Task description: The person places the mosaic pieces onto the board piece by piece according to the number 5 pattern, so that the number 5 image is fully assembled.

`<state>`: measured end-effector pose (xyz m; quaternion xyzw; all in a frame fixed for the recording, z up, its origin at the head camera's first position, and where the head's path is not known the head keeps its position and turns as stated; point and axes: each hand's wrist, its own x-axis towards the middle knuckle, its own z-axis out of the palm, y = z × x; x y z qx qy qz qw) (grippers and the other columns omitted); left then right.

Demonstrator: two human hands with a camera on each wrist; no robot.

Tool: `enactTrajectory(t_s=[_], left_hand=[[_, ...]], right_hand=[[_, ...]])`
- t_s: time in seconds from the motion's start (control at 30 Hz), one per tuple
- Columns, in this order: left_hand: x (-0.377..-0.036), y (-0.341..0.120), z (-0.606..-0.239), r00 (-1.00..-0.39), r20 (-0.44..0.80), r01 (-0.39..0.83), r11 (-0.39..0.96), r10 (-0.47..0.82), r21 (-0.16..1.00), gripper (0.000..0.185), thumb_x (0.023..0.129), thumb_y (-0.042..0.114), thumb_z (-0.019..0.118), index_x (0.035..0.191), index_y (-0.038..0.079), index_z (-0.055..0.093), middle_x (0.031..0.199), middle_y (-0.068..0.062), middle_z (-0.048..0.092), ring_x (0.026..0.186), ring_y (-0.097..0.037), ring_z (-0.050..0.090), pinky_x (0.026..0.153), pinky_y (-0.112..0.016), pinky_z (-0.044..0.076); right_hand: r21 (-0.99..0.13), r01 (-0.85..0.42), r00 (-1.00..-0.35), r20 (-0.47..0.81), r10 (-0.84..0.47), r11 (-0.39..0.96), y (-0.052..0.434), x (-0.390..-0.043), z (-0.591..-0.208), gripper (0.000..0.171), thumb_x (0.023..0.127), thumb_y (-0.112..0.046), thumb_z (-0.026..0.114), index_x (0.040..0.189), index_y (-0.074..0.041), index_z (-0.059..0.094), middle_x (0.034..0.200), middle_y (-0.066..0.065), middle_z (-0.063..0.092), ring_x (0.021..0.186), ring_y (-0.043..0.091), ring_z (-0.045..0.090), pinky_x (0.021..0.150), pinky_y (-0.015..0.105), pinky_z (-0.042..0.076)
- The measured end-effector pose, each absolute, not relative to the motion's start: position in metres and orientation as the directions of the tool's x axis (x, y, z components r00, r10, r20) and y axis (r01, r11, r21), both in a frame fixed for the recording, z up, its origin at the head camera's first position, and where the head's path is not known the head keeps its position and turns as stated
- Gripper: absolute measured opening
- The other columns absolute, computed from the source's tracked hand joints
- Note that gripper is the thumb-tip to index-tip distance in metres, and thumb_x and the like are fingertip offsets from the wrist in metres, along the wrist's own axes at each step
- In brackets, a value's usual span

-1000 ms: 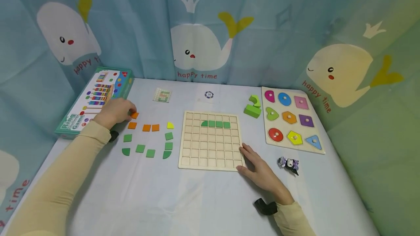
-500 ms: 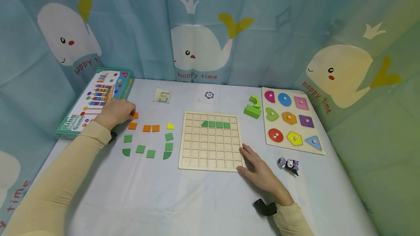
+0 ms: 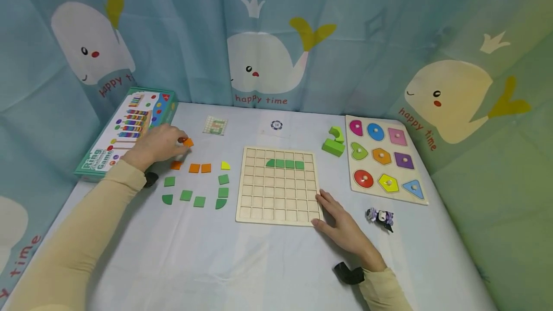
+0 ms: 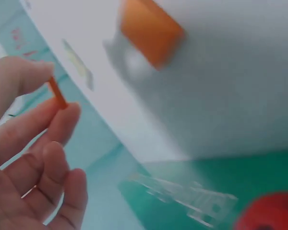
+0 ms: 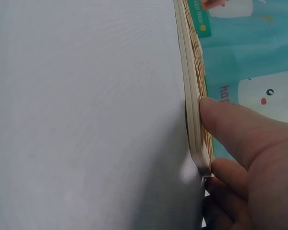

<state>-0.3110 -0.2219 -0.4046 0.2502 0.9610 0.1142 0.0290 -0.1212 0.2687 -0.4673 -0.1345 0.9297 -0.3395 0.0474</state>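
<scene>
In the head view my left hand pinches a small orange square tile just off the table; the left wrist view shows this tile edge-on between thumb and fingertips. Another orange tile lies beneath the hand, with two more orange tiles to its right. The wooden grid board holds a short row of green pieces near its top. My right hand rests at the board's lower right edge, its thumb and fingers touching the rim.
Loose green tiles and a yellow quarter piece lie left of the board. A game box and pattern card stand behind. To the right are green blocks, a shape puzzle and a small figurine.
My left hand has lifted an orange tile and moved it slightly right and away from me. The right hand has stayed at the board's edge.
</scene>
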Motion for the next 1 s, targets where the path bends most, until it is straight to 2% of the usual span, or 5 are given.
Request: enactTrajectory(t_s=[0.23,0.37,0.6,0.83,1.0], left_hand=[[-0.296,-0.198,-0.394,-0.851,0.131,0.521,0.789,0.508,0.326,0.030,0.087,0.023,0.071,0.108,0.002,0.073,0.101,-0.011,0.068,0.096,-0.032,0.057,0.085,-0.048,0.046],[-0.288,-0.181,-0.392,-0.838,0.154,0.540,0.757,0.523,0.369,0.031,0.088,0.024,0.070,0.110,0.003,0.073,0.103,-0.010,0.067,0.097,-0.031,0.056,0.085,-0.047,0.046],[-0.281,-0.141,-0.397,-0.769,0.208,0.631,0.667,0.604,0.396,0.030,0.091,0.026,0.066,0.110,0.004,0.073,0.104,-0.009,0.067,0.096,-0.029,0.057,0.087,-0.046,0.043],[-0.279,-0.104,-0.404,-0.715,0.254,0.686,0.582,0.652,0.436,0.027,0.092,0.022,0.063,0.110,0.005,0.073,0.100,-0.004,0.065,0.091,-0.023,0.057,0.079,-0.038,0.045],[-0.277,-0.082,-0.407,-0.693,0.237,0.701,0.558,0.681,0.444,0.028,0.093,0.023,0.063,0.111,0.005,0.073,0.101,-0.004,0.064,0.094,-0.023,0.055,0.083,-0.037,0.046]], right_hand=[[-0.638,-0.217,-0.961,0.005,-0.277,0.739,0.266,-0.121,-0.466,0.071,0.093,-0.033,0.069,0.149,-0.003,0.038,0.158,0.011,0.024,0.144,0.033,0.019,0.110,0.054,0.023],[-0.637,-0.219,-0.960,0.006,-0.279,0.739,0.267,-0.121,-0.466,0.072,0.093,-0.033,0.069,0.149,-0.002,0.038,0.158,0.011,0.024,0.144,0.033,0.018,0.110,0.054,0.023],[-0.638,-0.215,-0.961,0.002,-0.278,0.739,0.268,-0.121,-0.467,0.072,0.092,-0.034,0.069,0.149,-0.002,0.038,0.158,0.010,0.024,0.144,0.032,0.018,0.110,0.053,0.023],[-0.639,-0.214,-0.961,0.001,-0.278,0.739,0.270,-0.121,-0.468,0.072,0.093,-0.036,0.068,0.150,-0.003,0.037,0.158,0.010,0.024,0.145,0.032,0.018,0.110,0.054,0.022],[-0.642,-0.214,-0.960,-0.002,-0.281,0.736,0.270,-0.122,-0.468,0.073,0.093,-0.037,0.068,0.150,-0.004,0.037,0.159,0.008,0.023,0.145,0.030,0.017,0.111,0.053,0.022]])
